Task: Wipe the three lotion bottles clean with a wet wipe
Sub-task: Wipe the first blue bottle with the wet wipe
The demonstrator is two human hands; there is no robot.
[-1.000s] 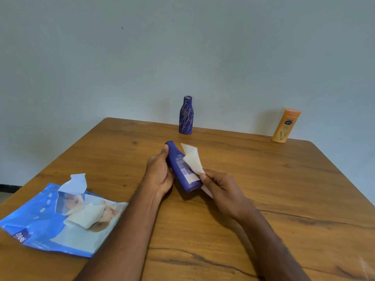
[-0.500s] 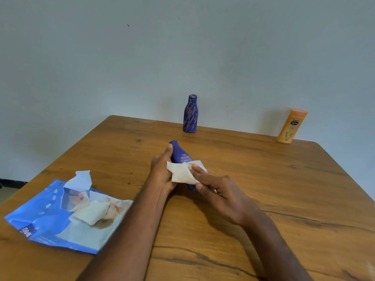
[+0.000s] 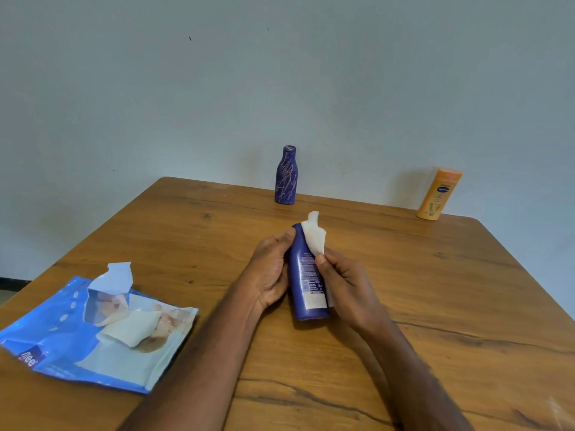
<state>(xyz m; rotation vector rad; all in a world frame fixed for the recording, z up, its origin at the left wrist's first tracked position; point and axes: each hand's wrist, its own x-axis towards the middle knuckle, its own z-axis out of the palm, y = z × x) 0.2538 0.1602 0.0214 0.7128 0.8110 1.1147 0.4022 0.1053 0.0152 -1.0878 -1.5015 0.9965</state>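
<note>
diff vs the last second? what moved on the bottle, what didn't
The right hand slid the wet wipe from mid-bottle up to the cap end of the blue bottle, still pinching it. The left hand keeps its grip. The scribbled bottle, orange bottle and wipes pack stayed put.

So it's a wooden table (image 3: 435,290), warm brown with dark grain lines and a few knots, filling the lower half of the frame. At lower left a blue wet wipe pack (image 3: 62,343) lies flat with its flap peeled up and a white wipe (image 3: 129,332) sticking out. Along the far edge, near the wall, a dark blue scribbled bottle (image 3: 286,177) stands upright at centre, and an orange bottle (image 3: 438,195) stands at upper right, well apart from it.
</note>
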